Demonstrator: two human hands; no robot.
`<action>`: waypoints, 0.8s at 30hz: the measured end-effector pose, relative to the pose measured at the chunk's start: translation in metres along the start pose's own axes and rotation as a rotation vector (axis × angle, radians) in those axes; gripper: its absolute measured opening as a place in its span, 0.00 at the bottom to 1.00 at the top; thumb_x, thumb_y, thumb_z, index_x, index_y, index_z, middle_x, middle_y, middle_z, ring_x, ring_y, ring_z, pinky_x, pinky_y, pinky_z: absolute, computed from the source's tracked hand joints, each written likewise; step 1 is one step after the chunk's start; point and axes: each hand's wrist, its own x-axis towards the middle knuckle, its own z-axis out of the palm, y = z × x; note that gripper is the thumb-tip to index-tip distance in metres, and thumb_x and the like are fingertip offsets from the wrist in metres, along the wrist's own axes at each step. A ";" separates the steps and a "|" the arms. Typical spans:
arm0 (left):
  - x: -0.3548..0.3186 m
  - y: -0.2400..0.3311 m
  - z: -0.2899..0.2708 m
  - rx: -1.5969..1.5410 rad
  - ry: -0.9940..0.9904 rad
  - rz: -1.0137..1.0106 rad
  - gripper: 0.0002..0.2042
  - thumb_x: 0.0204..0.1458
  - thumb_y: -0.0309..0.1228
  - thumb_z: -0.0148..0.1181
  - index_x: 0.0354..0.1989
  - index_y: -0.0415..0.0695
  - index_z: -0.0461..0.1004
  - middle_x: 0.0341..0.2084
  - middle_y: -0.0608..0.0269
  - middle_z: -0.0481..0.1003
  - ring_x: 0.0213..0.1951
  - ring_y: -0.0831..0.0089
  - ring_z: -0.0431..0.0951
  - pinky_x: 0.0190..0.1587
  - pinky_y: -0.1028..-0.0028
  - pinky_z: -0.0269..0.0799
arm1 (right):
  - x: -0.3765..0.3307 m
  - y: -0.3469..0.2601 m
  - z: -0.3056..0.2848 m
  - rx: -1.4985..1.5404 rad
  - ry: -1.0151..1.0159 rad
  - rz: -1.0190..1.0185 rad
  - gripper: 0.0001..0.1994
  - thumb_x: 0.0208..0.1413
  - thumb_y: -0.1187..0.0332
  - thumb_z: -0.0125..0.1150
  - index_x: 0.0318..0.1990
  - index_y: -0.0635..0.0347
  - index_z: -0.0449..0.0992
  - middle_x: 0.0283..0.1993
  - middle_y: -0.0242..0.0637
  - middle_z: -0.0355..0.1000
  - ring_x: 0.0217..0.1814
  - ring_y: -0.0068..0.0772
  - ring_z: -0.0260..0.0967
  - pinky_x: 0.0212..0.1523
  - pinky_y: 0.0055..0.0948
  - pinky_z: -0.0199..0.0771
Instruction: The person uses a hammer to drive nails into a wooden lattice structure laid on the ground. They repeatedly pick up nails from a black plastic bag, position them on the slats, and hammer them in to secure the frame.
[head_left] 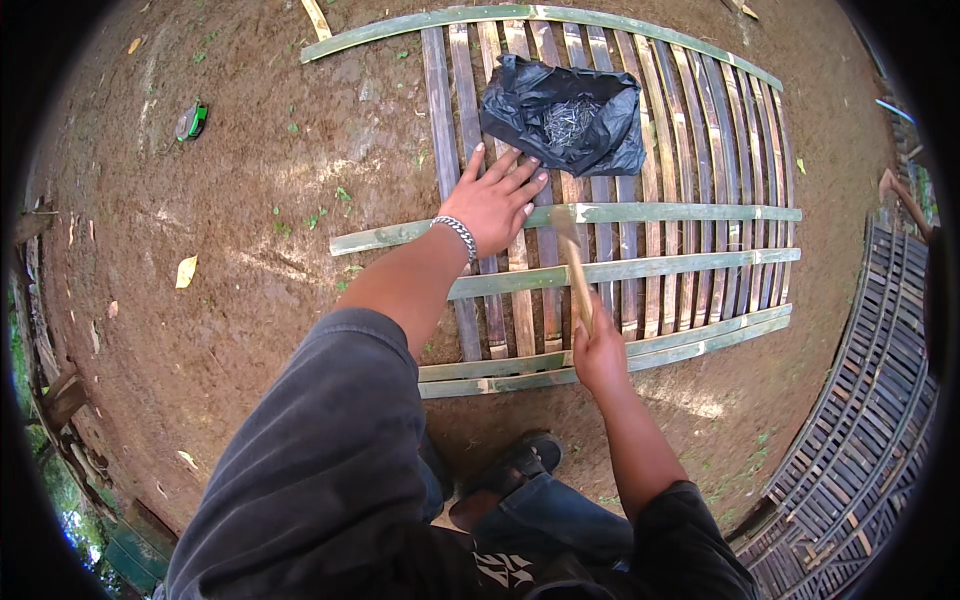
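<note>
My left hand (pixel 490 205) lies flat with fingers spread, pressing on the dark bamboo slats (pixel 650 160) and a green bamboo crosspiece (pixel 680 212). In my right hand (pixel 600 348) is a hammer (pixel 578 268), gripped by its pale wooden handle. The hammer's head, a little blurred, is over the green crosspiece, just right of my left hand; I cannot tell whether it touches. Beyond my fingertips a black plastic bag (pixel 612 140) sits open on the slats, with many loose nails (pixel 568 122) inside.
A second crosspiece (pixel 690 265) and a doubled pair (pixel 700 340) cross the slats nearer me; another (pixel 400 35) spans the far end. A green tape measure (pixel 191 122) lies on the dirt at left. More slatted panels (pixel 850 400) lie at right. My sandalled foot (pixel 525 460) is close to the near edge.
</note>
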 end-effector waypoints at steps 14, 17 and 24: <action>0.001 -0.003 0.000 -0.003 0.020 -0.002 0.26 0.68 0.40 0.41 0.75 0.54 0.57 0.74 0.63 0.57 0.77 0.59 0.48 0.77 0.44 0.33 | 0.008 -0.008 -0.022 0.062 0.102 -0.085 0.29 0.62 0.73 0.56 0.71 0.59 0.59 0.54 0.62 0.75 0.51 0.65 0.76 0.50 0.53 0.78; -0.001 -0.002 -0.001 0.005 0.000 0.000 0.26 0.68 0.40 0.41 0.75 0.54 0.57 0.74 0.63 0.57 0.77 0.59 0.48 0.77 0.44 0.33 | -0.006 -0.013 -0.015 0.096 0.212 -0.192 0.29 0.61 0.73 0.57 0.71 0.59 0.60 0.54 0.61 0.75 0.52 0.66 0.76 0.50 0.52 0.78; -0.001 -0.007 0.004 0.004 0.038 0.006 0.26 0.68 0.41 0.41 0.75 0.53 0.56 0.75 0.63 0.56 0.77 0.60 0.48 0.77 0.45 0.32 | -0.018 0.004 -0.016 0.052 0.065 -0.017 0.30 0.62 0.71 0.58 0.72 0.53 0.59 0.51 0.62 0.76 0.51 0.68 0.75 0.48 0.55 0.78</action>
